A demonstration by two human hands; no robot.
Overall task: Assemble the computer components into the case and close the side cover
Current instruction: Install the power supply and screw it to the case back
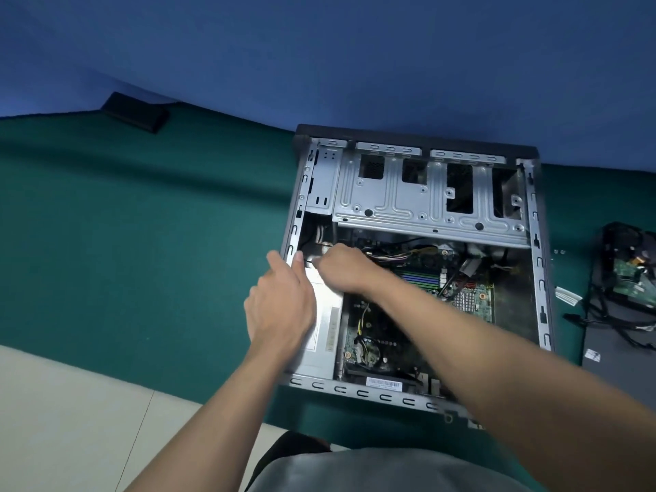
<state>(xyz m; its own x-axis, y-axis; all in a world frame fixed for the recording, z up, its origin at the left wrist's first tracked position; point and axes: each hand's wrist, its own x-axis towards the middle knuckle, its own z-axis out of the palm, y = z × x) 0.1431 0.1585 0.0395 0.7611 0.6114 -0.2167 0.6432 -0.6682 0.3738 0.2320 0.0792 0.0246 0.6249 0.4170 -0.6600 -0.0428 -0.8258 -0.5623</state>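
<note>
An open computer case (539, 264) lies on its side on a green mat, its metal drive cage (426, 197) at the far end and the green motherboard (472, 296) inside. A silver power supply (326, 332) sits along the case's left wall. My left hand (280, 307) rests on the power supply's far left corner, fingers over the case wall. My right hand (340, 268) reaches across into the case just beyond the power supply, fingers curled down among black cables (309, 259); what they grip is hidden.
The dark side cover (617, 363) lies flat on the mat right of the case, with a loose drive and tangled cables (628, 275) beside it. A black box (136, 113) sits at the mat's far left. Two small screws (559, 251) lie near the case's right wall.
</note>
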